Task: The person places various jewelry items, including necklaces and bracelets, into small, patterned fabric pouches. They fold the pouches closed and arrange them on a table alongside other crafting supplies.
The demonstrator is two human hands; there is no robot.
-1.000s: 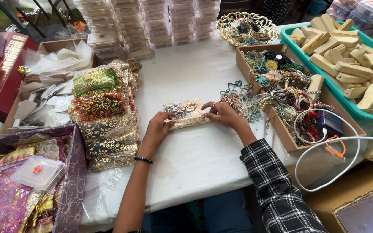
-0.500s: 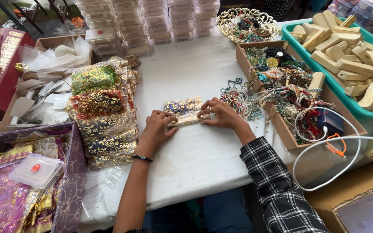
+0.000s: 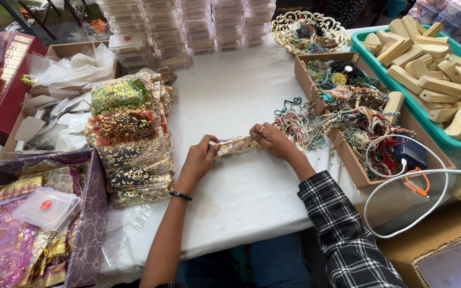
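Note:
A small gold patterned fabric pouch (image 3: 236, 145) lies stretched between both hands on the white table (image 3: 241, 192). My left hand (image 3: 198, 160) grips its left end; a dark bracelet sits on that wrist. My right hand (image 3: 271, 140), with a ring and a plaid sleeve behind it, grips the right end. Just right of that hand lies a tangle of beaded necklaces (image 3: 300, 125).
Rows of patterned pouches (image 3: 126, 138) lie to the left. A purple box (image 3: 89, 224) holds more pouches and a clear case. A cardboard box of jewellery (image 3: 358, 114), a teal bin of wooden blocks (image 3: 433, 58), stacked clear cases (image 3: 188, 26), a gold basket (image 3: 308, 32), a white cable (image 3: 401, 176).
The pouch has been pulled out longer and narrower between the hands. My left hand moved slightly left; the view shifted a little.

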